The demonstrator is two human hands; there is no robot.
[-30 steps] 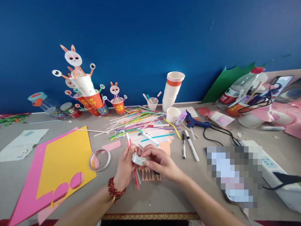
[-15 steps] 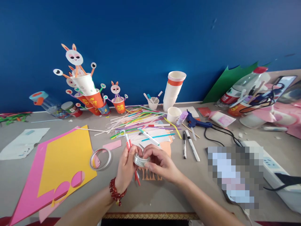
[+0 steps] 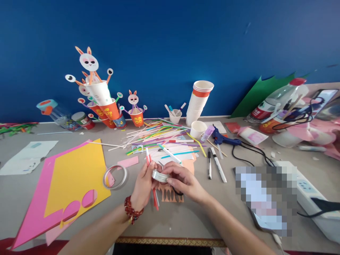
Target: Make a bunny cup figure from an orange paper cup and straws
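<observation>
My left hand [image 3: 142,187], with a red bead bracelet [image 3: 132,210] at the wrist, is closed around several red and white straws [image 3: 155,200] that stick out above and below the fist. A small roll of clear tape [image 3: 159,176] sits between both hands. The fingers of my right hand [image 3: 187,181] pinch the roll from its right side. Underneath lies an orange paper sheet with cut-out shapes [image 3: 172,195], partly covered by the hands. Dark scissors seem to lie there too, mostly hidden.
Loose paper straws [image 3: 159,132] spread behind the hands. Leftward are a larger tape roll [image 3: 124,179] and yellow card [image 3: 77,173]. Rabbit cups [image 3: 136,118] and stacked paper cups [image 3: 196,106] line the wall. Pens [image 3: 219,166], a glue gun [image 3: 225,139] and a power strip [image 3: 305,184] are rightward.
The view has shifted slightly, so things appear a little to the right. The small tape roll has tilted a bit in my hands; both keep their hold.
</observation>
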